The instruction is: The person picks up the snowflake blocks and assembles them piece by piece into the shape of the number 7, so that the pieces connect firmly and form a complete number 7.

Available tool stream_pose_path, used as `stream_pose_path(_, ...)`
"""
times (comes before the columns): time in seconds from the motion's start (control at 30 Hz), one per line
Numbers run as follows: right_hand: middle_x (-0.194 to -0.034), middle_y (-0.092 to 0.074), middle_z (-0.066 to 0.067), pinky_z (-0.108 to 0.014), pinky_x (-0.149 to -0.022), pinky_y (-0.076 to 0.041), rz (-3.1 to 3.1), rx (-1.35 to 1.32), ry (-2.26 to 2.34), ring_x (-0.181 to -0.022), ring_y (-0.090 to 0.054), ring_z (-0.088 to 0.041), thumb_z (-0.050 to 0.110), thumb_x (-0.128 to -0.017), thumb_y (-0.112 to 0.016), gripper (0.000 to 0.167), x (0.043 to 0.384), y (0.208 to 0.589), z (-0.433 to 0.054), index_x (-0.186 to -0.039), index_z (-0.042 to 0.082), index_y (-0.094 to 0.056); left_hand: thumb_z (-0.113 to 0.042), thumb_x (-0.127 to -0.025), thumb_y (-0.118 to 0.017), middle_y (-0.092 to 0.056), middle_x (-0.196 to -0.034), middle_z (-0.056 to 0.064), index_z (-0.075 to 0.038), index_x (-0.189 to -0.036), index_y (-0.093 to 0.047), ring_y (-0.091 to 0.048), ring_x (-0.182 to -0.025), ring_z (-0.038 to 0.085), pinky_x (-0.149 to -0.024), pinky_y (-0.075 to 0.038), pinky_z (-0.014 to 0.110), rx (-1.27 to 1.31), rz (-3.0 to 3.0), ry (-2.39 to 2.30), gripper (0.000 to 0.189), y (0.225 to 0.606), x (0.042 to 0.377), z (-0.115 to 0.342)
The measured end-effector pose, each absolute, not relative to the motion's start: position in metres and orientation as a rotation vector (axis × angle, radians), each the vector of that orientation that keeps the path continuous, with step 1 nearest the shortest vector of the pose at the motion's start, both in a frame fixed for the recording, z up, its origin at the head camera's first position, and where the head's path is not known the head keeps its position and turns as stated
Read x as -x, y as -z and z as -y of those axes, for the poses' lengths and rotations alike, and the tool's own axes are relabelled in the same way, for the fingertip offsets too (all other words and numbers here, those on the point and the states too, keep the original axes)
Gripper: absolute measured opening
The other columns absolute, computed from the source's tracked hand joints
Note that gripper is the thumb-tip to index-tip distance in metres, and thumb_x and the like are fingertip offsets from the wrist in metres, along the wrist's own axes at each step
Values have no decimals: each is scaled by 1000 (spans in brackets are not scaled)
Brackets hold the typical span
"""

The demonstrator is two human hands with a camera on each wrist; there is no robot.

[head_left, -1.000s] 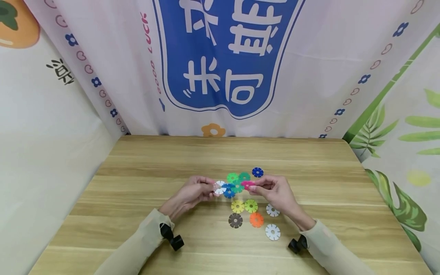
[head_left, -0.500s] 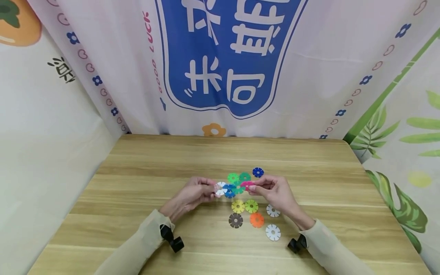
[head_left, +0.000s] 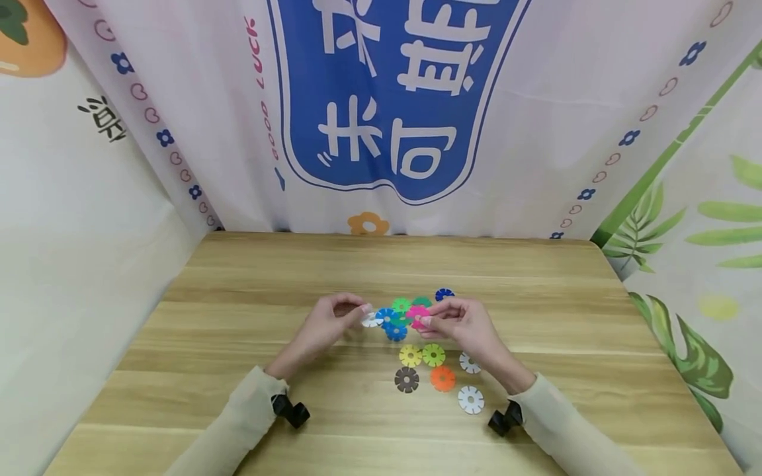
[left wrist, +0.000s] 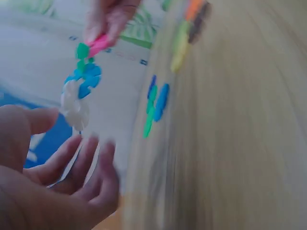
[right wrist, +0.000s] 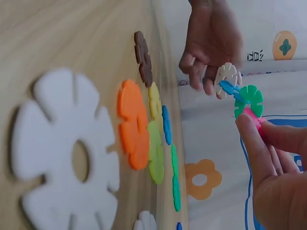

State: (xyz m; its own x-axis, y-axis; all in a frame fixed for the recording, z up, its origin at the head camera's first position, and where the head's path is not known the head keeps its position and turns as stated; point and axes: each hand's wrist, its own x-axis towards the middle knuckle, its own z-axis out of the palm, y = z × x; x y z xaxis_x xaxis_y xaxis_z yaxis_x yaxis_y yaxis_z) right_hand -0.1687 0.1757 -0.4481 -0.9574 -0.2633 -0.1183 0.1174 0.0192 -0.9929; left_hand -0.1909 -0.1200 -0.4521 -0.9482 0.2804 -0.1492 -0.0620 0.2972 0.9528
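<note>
My right hand [head_left: 470, 330] pinches a pink slotted snowflake disc [head_left: 419, 317] at one end of a short chain held above the table. Joined on from it are a green disc [right wrist: 250, 101], a blue disc [head_left: 385, 317] and a white disc [left wrist: 75, 106] at the far end. My left hand [head_left: 321, 327] is beside the white disc. In the left wrist view, its thumb and fingers are spread apart around that disc without gripping it; whether a fingertip touches it I cannot tell.
On the wooden table [head_left: 250, 277] below lie loose discs: yellow [head_left: 410, 356], lime [head_left: 434, 355], brown [head_left: 407, 380], orange [head_left: 443, 379], two white ones [head_left: 471, 400], and blue [head_left: 395, 332] and green [head_left: 401, 305] ones. A printed curtain [head_left: 536, 165] hangs behind.
My left hand has let go of the white disc and drawn slightly left. The chain has turned in my right hand, so the pink disc now shows its flat face.
</note>
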Motion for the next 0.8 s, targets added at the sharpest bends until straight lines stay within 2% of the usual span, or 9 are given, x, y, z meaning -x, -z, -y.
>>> stream_pose_path(0.07, -101, -79, -20, -46, -89, -67, -2020, 132, 2037, -91, -80, -35, -1, -91, -76, 27, 168, 448, -175, -116, -10, -68, -34, -99, -74, -74, -120, 8, -12, -123, -71, -71, -108, 27, -91, -66, 41, -190, -2409, -1646, 32, 450, 188, 116)
stream_pose_path(0.13, -103, -79, -20, -49, -92, -66, -2025, 119, 2062, -95, -80, -38, 0, -92, -76, 28, 168, 449, -175, -117, -9, -68, -35, -98, -75, -72, -125, 10, -11, -129, -68, -70, -114, 27, -97, -65, 43, -149, -2414, -1681, 40, 449, 187, 113)
stream_pose_path(0.2, -105, -78, -21, -51, -94, -65, -2035, 110, 2103, -100, -78, -43, 0, -91, -77, 27, 166, 451, -175, -116, -9, -68, -37, -97, -76, -70, -128, 15, -7, -134, -63, -69, -115, 30, -100, -64, 43, -63, -2297, -1775, 49, 450, 187, 111)
stream_pose_path(0.27, -106, -78, -21, -52, -95, -64, -2066, 118, 2149, -101, -78, -42, -1, -91, -77, 26, 164, 453, -174, -114, -9, -69, -33, -97, -75, -67, -130, 21, -2, -138, -57, -69, -114, 32, -103, -64, 43, 27, -2121, -1862, 55, 452, 186, 109)
stream_pose_path(0.4, -105, -77, -26, -51, -89, -66, -2161, 224, 2208, -97, -79, -39, -2, -91, -78, 21, 161, 458, -168, -108, -12, -70, -23, -100, -72, -70, -125, 25, 8, -133, -60, -74, -107, 27, -101, -65, 36, 84, -1834, -1908, 46, 458, 179, 99)
stream_pose_path(0.53, -101, -78, -25, -50, -82, -68, -2293, 372, 2145, -88, -80, -34, 0, -90, -80, 16, 158, 460, -158, -103, -6, -73, -20, -101, -72, -77, -116, 21, 10, -130, -64, -78, -99, 19, -100, -65, 33, 41, -1699, -1962, 43, 459, 175, 84)
stream_pose_path(0.7, -100, -79, -20, -38, -76, -70, -2409, 539, 1933, -85, -79, -31, 1, -88, -81, 12, 153, 460, -152, -100, 1, -77, -10, -101, -69, -79, -108, 12, 9, -128, -65, -79, -90, 13, -97, -66, 32, 101, -1671, -2079, 33, 458, 176, 77)
stream_pose_path(0.8, -103, -79, -17, -27, -79, -69, -2442, 567, 1806, -89, -80, -27, 3, -89, -81, 14, 151, 458, -155, -103, 2, -77, -5, -101, -67, -79, -106, 11, 10, -128, -64, -79, -87, 13, -95, -67, 32, 129, -1687, -2091, 30, 459, 177, 77)
